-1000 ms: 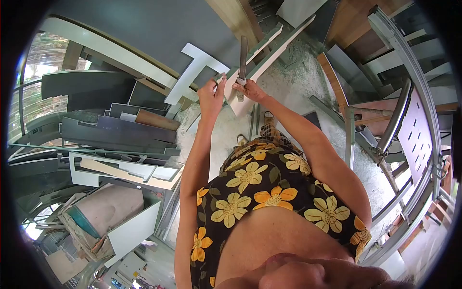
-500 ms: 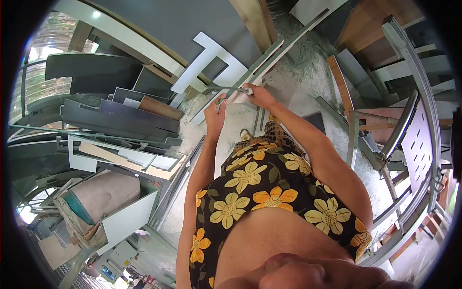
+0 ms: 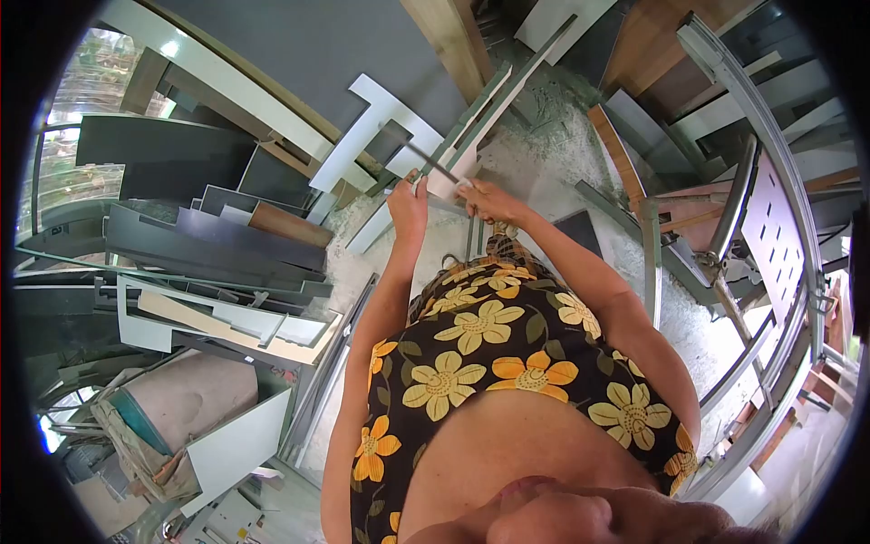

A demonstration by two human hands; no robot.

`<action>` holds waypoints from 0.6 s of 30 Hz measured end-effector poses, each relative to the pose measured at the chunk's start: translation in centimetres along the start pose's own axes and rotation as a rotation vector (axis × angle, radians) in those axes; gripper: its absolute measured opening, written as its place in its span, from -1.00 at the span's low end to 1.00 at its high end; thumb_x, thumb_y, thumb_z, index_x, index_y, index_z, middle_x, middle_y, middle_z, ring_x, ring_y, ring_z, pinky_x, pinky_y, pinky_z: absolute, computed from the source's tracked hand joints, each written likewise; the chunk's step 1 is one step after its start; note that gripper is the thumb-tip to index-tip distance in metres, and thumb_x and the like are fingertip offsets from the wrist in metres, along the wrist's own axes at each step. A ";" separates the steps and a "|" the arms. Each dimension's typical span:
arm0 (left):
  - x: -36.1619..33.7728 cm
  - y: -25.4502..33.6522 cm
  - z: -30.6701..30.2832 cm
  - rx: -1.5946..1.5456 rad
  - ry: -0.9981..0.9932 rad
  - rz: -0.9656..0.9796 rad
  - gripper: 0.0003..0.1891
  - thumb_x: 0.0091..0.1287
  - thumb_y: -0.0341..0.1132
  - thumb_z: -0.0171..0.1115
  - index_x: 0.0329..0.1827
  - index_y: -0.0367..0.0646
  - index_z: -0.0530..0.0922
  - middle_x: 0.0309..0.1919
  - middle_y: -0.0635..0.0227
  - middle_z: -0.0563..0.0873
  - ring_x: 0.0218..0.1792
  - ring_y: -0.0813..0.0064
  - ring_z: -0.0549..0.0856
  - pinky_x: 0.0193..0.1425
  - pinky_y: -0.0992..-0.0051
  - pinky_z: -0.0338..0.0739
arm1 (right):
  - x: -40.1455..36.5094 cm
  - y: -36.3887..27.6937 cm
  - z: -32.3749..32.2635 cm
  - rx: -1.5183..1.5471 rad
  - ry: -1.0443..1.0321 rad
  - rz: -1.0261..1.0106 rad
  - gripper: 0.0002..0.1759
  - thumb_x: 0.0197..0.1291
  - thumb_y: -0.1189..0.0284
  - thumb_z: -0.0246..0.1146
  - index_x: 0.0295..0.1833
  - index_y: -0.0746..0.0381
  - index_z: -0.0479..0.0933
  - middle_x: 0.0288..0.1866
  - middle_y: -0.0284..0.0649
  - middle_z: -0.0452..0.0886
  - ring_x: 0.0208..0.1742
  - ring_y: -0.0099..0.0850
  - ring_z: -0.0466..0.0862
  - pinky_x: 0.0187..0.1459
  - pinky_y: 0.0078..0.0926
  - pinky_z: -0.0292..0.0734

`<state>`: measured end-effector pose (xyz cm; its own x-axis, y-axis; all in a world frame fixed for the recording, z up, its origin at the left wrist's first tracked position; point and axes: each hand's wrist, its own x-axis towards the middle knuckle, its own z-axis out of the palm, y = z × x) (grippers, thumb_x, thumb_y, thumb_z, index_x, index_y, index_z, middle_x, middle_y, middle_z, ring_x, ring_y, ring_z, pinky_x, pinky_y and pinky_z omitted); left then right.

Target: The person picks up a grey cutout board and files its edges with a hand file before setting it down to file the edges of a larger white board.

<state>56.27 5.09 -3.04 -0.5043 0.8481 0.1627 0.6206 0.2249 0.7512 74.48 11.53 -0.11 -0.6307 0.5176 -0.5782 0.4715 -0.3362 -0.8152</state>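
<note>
The single view looked from the person's head, forward and steeply down past the chin at the bottom centre over the floral top (image 3: 480, 328), taking the torso in close and the hands, upper centre, farther off; dark curved edges rimmed the wide frame.

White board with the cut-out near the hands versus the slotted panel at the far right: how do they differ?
The cut-out board has one large squarish opening, while the slotted panel has many short, dark slots. The cut-out board has a stepped outline; the slotted panel's visible edges run fairly straight. The cut-out board is near the left hand, while the slotted panel is beside metal rails. Both have pale faces.
</note>
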 end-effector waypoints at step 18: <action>0.4 0.1 -0.1 0.057 -0.034 0.020 -0.73 0.18 -0.29 0.28 -0.17 -0.34 0.63 -0.49 -0.06 0.65 -0.45 0.01 0.65 -0.31 0.23 0.52 | 0.6 -1.6 -5.6 -0.224 0.252 -0.011 -0.52 0.28 -0.02 0.03 -0.01 0.18 0.46 -0.54 -0.39 0.37 -0.65 -0.58 0.34 -0.67 -0.58 0.29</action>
<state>56.06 5.45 -2.85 -0.4714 0.8683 0.1544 0.6641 0.2343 0.7100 76.78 16.77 0.99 -0.4777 0.7078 -0.5205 0.6067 -0.1626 -0.7781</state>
